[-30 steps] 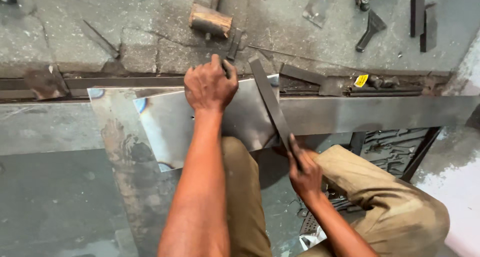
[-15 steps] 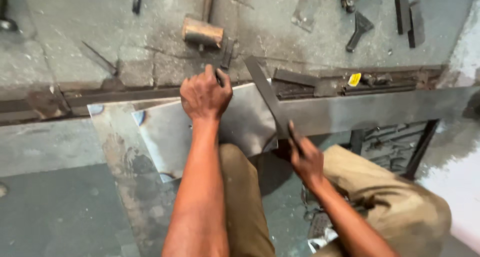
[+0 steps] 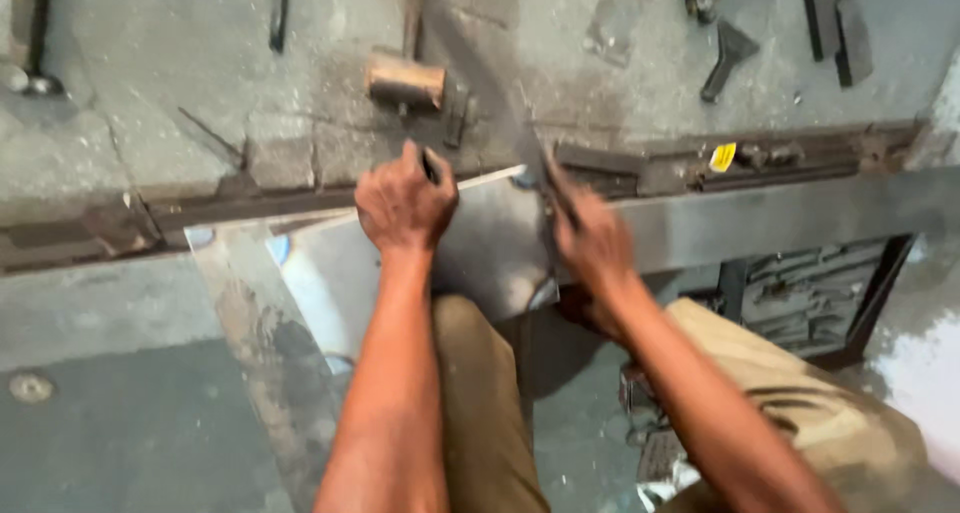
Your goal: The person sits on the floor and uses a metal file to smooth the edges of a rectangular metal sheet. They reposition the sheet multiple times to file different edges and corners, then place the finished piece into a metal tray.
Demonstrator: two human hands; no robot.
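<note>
The left hand (image 3: 405, 201) is curled into a fist on the upper edge of a grey metal sheet (image 3: 480, 248), its fingers closed around a small dark tool (image 3: 430, 165) whose tip pokes out above the knuckles. The sheet lies slanted across the person's lap, its upper edge resting against a long rusty steel rail (image 3: 640, 178) that runs across the view. The right hand (image 3: 590, 235), blurred with motion, is at the sheet's right edge, clamped on the lower end of a long dark flat bar (image 3: 510, 103) that slants up and to the left from the hand, over the rail. The two hands are apart, one on each side of the sheet's upper edge. Beyond the sheet, on the stone floor (image 3: 180, 53), a wooden mallet (image 3: 405, 78) lies just above the left hand. Farther right of the sheet, past the rail, lie a dark scraper-shaped tool (image 3: 728, 55) and two dark flat blocks (image 3: 838, 28). A small yellow tag (image 3: 722, 157) sits on the rail to the sheet's right.
</note>
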